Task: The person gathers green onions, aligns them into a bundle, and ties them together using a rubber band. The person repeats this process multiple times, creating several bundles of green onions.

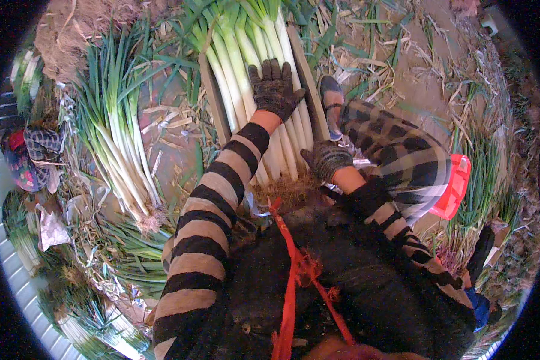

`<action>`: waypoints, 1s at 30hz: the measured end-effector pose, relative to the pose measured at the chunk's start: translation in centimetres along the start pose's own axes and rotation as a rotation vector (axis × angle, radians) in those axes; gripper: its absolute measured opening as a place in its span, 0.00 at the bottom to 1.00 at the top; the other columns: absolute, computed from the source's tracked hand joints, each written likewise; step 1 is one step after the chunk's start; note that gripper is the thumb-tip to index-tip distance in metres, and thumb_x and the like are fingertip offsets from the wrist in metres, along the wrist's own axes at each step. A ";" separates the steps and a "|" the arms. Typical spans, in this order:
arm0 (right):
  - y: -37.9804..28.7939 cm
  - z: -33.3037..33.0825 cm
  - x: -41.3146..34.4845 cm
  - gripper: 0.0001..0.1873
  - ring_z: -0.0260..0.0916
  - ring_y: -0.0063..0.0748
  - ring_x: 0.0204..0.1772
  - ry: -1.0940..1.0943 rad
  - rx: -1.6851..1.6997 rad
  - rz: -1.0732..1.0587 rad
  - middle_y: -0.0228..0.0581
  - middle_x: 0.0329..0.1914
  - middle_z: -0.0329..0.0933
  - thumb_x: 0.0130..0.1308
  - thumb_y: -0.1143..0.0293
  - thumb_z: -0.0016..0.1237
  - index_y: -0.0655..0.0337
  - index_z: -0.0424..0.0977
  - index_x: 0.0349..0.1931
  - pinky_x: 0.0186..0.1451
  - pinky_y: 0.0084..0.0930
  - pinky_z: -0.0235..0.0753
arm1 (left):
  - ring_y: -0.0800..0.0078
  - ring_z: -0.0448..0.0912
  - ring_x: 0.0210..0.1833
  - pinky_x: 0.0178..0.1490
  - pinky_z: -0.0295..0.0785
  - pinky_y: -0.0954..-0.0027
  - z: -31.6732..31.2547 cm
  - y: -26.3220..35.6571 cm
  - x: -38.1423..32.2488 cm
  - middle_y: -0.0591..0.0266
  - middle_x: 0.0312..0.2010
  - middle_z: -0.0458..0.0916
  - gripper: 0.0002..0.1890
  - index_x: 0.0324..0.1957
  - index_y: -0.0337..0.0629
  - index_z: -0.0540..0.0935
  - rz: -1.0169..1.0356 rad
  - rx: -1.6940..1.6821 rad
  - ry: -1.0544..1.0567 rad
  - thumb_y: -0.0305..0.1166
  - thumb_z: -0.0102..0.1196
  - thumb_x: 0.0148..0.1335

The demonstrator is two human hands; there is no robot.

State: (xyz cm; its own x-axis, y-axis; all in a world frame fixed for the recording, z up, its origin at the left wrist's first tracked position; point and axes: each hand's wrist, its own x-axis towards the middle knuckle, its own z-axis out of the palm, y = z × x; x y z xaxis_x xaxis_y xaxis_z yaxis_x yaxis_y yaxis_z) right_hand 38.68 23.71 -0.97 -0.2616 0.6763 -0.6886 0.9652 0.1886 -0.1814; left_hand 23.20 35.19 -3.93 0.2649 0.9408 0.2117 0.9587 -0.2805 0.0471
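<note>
A row of long leeks or green onions [240, 85] lies between two wooden side boards [309, 85], green leaves away from me and roots [292, 189] close to my body. On top of the white stalks rests my left hand [276, 87], in a dark knitted glove, palm down with its fingers spread somewhat. My right hand [330, 159], gloved alike, is beside the root end at the right board's near end; its fingers are partly hidden, and whether they hold anything is unclear.
Another bunch of leeks [121, 148] lies on the littered ground at left. A red plastic basket or crate [452, 186] stands at right, past my checkered trouser leg [396, 148]. More leek piles [477, 180] lie around. Another person [31, 153] is at far left.
</note>
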 end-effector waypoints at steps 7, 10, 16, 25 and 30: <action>-1.8 -2.1 -4.1 0.22 0.75 0.53 0.41 0.368 -0.011 -0.079 0.51 0.36 0.76 0.60 0.48 0.45 0.59 0.72 0.40 0.43 0.47 0.73 | 0.49 0.61 0.66 0.69 0.51 0.51 -1.4 -4.3 -0.1 0.46 0.62 0.65 0.35 0.62 0.43 0.66 0.069 -0.477 0.041 0.56 0.49 0.59; -3.8 -2.5 -4.8 0.19 0.75 0.55 0.39 0.360 -0.095 -0.276 0.53 0.35 0.77 0.60 0.51 0.47 0.60 0.70 0.37 0.42 0.48 0.72 | 0.49 0.68 0.61 0.63 0.63 0.55 -3.9 -10.6 -0.5 0.46 0.59 0.69 0.30 0.55 0.41 0.71 0.106 -0.518 0.083 0.53 0.52 0.58; -6.5 -2.4 -4.2 0.19 0.74 0.55 0.43 0.197 -0.032 -0.328 0.53 0.36 0.76 0.61 0.54 0.46 0.60 0.70 0.42 0.44 0.46 0.72 | 0.54 0.71 0.58 0.61 0.64 0.61 -11.1 -23.5 -5.0 0.49 0.54 0.74 0.24 0.54 0.42 0.75 -0.049 -0.428 0.022 0.46 0.50 0.62; -5.4 -5.9 4.2 0.24 0.66 0.52 0.57 0.847 0.202 -0.447 0.52 0.53 0.69 0.60 0.59 0.48 0.62 0.66 0.53 0.60 0.40 0.66 | 0.56 0.73 0.57 0.61 0.66 0.62 -6.2 -19.1 -4.3 0.53 0.53 0.76 0.23 0.55 0.46 0.75 -0.147 -0.474 -0.027 0.46 0.52 0.61; -4.4 -10.4 11.3 0.28 0.60 0.56 0.62 1.050 0.096 -0.274 0.55 0.60 0.63 0.59 0.60 0.48 0.62 0.62 0.59 0.63 0.44 0.62 | 0.50 0.74 0.52 0.56 0.68 0.57 -6.3 -16.2 -0.4 0.47 0.51 0.76 0.23 0.54 0.44 0.74 -0.090 -0.539 0.194 0.38 0.55 0.57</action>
State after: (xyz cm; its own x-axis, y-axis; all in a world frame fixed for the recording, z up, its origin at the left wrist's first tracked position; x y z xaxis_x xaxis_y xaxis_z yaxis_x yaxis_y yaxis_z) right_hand 31.43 37.96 -0.64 -0.2993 0.8993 0.3189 0.8578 0.4000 -0.3228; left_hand 6.95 38.16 1.40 0.1123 0.9276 0.3563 0.7752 -0.3062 0.5526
